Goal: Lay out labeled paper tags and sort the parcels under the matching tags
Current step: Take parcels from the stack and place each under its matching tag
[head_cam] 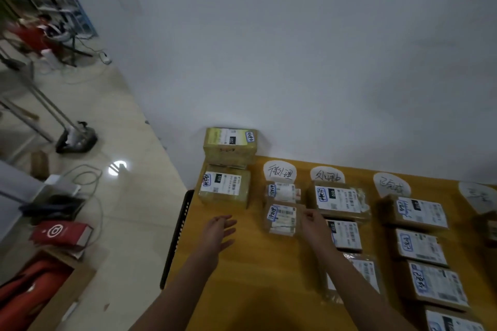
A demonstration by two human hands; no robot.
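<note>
My left hand (219,231) hovered over bare wood with its fingers spread and straight, holding nothing. Left of those fingers the table (242,290) ended at a black edge strip (177,236), with floor beyond it. Past my left fingertips stood two bigger boxes (224,187) at the far corner, against the white wall (295,62).

My right hand (313,226) sat at the right edge of the small parcel (281,219), fingers curled toward it. I could not tell whether they pinched that edge or only touched it.

The parcel lay flat between my two hands, label up, just nearer to me than another small parcel (282,192) and in line under the first paper tag (279,173). Its blue-marked sticker faced my left hand and the printed lines ran across from one hand toward the other. It looked almost square, so I could not name its long axis.

The open room was the bare wood between my hands and back toward me, under both forearms. Just right of my right fingers it was crowded: a column of parcels (338,200) under the second tag (326,176), my wrist lying over one of them. Well beyond that was another column (419,212) under the third tag (391,184).
</note>
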